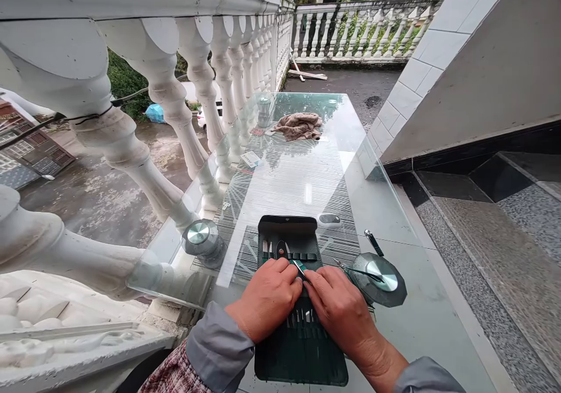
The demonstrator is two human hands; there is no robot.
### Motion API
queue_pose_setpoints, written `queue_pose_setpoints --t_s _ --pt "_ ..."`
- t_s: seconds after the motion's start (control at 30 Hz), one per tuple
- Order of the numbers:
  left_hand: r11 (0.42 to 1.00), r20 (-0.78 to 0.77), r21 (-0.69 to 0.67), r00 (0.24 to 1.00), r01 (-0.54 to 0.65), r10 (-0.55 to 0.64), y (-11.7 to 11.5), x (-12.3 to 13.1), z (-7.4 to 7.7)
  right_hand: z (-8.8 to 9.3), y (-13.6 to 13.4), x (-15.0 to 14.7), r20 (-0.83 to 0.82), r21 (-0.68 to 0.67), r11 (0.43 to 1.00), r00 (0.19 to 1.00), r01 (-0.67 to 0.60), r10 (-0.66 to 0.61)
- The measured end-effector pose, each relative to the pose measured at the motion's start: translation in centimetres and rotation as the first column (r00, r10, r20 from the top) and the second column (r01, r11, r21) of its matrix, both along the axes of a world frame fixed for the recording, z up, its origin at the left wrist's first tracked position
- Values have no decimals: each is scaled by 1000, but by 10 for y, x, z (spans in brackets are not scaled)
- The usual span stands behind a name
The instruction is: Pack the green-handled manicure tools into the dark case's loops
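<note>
On smooth glass (307,171), left hand (265,299) and right hand (342,308) pinch one slim teal tool (299,266).

A long glass worktop (307,177) runs alongside the white balustrade, wet-looking and full of reflections. At the near end a dark green tool case (302,346) lies open flat on the glass, its flap pointing away. Just right of it a black-handled tool (374,242) and a thin pointed tool (357,271) lie on the glass, the thin one over a round metal fitting (380,279). A small oval object (329,219) sits beyond the case. Further off lie a small white card (250,159) and, near the far end, a crumpled brown cloth (299,125).
</note>
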State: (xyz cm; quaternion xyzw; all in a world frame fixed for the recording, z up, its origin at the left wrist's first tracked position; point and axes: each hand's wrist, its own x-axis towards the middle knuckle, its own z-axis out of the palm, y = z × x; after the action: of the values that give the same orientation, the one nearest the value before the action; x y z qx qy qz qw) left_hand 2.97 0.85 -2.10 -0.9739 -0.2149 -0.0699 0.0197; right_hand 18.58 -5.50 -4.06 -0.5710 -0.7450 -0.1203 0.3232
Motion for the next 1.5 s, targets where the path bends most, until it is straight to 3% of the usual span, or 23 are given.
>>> queue_pose_setpoints --t_s 0.33,0.53,0.7,1.0,1.27,1.5 --pt "999 7 -34 1000 -1 1 1 -2 -1 -1 0 -10 -51 3 999 997 53 -53" --pt "1000 6 -13 1000 2 -2 1 -3 1 -4 -2 -7 -173 -121 992 985 -47 26" --pt "1000 -15 -21 1000 9 -10 1 -1 1 -5 -1 -4 -237 -140 987 970 -84 49" --pt "999 24 15 999 42 -42 2 -5 -4 -8 8 -6 -319 -174 985 947 -13 -44" --pt "999 33 16 999 35 -35 2 -8 -3 -4 13 -2 -400 -397 918 900 1 -174" --pt "1000 32 15 999 27 -27 1 -8 -3 -4 14 -2 -412 -425 905 887 14 -208"
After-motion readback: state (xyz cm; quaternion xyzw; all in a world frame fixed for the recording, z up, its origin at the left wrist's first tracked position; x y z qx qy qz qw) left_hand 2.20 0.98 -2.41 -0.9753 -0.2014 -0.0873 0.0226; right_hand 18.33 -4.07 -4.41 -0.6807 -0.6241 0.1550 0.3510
